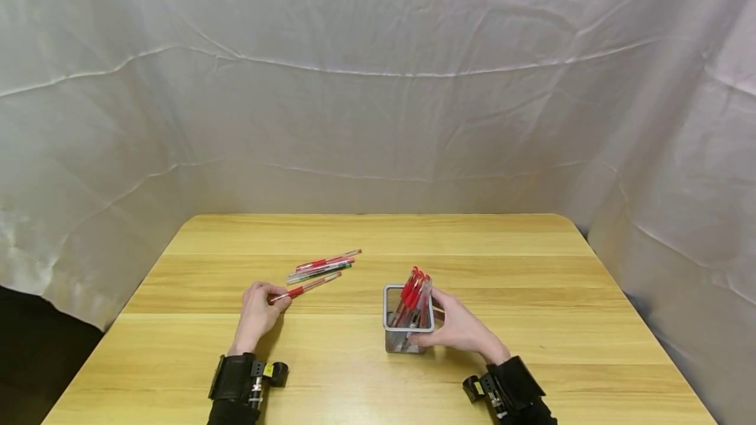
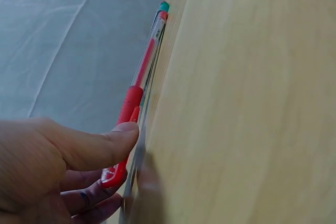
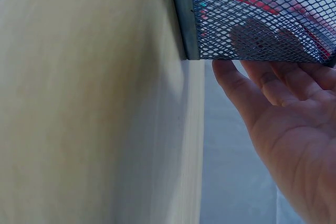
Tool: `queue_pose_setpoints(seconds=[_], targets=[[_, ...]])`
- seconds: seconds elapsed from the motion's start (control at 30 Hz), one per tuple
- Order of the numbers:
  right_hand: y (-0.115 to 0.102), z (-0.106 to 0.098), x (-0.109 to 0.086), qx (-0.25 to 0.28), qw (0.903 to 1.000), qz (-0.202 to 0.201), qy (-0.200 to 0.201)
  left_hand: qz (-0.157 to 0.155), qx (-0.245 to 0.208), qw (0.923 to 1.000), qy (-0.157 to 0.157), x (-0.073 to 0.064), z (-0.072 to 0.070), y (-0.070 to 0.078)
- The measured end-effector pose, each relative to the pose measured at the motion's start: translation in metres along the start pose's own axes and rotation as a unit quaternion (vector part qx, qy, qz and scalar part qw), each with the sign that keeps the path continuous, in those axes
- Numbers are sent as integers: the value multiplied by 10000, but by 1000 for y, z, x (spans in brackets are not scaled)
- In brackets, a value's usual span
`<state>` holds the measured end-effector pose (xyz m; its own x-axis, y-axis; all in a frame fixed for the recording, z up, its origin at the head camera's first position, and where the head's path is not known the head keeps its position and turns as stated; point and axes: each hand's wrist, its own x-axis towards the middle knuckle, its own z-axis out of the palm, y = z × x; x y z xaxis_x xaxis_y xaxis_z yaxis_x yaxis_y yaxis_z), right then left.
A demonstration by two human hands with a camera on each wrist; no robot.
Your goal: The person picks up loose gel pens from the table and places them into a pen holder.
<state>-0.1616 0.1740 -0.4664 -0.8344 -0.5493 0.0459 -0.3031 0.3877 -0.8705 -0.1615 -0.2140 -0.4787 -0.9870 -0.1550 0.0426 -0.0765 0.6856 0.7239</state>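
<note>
The left hand (image 1: 258, 310) pinches a red pen (image 1: 304, 290) near its capped end, the thumb pressed along the cap; the pen's other end points toward the table's far edge and to the right. Whether this pen touches the table cannot be told. The right hand (image 1: 463, 326) grips a square mesh pen holder (image 1: 394, 341) from its right side, thumb at the near face and fingers at the right. The holder stands upright on the table, a little right of midway between the left and right edges. Inside it are several red-capped pens (image 1: 409, 295), caps upward and projecting above the rim, inclined toward the far right; their exact number cannot be made out. Just beyond the held pen, left of midway and nearer the far edge, lies a small group of loose pens (image 1: 327, 260), red ones and one with green parts, close together and roughly parallel. Each wrist carries a black strap with a small device, one on the left wrist (image 1: 233, 376), one on the right (image 1: 515, 382). The table (image 1: 531, 267) is wood-grained, with rounded far corners. Past its far edge hangs a creased pale grey curtain (image 1: 378, 123), continuing along both side edges.
</note>
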Motion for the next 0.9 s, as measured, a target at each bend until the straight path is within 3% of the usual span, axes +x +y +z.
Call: queue_pose_setpoints(seconds=[0.27, 0.37, 0.43, 0.53, 0.63, 0.83, 0.9], targets=[[0, 0, 0, -62, 9999, -86, -29, -437, -612, 9972, -43, 1, -14, 6], [0, 0, -1, -77, 9999, -68, -14, -490, -1093, 9928, 17, 1, -19, 9], [1, 0, -1, -72, 10000, -57, -8, -541, -1642, 9849, 93, 1, -21, 13], [1, 0, -1, -36, 10000, -55, -10, -586, -2543, 9645, 402, 1, -23, 21], [1, 0, -1, -11, 10000, -55, -19, -502, -3386, 9356, 869, 0, -23, 29], [1, 0, -1, -49, 10000, -19, 7, -48, -4448, 8818, 1566, -3, -25, 48], [1, 0, -1, -75, 10000, 3, 19, 155, -4615, 8708, 1690, -4, -25, 54]])
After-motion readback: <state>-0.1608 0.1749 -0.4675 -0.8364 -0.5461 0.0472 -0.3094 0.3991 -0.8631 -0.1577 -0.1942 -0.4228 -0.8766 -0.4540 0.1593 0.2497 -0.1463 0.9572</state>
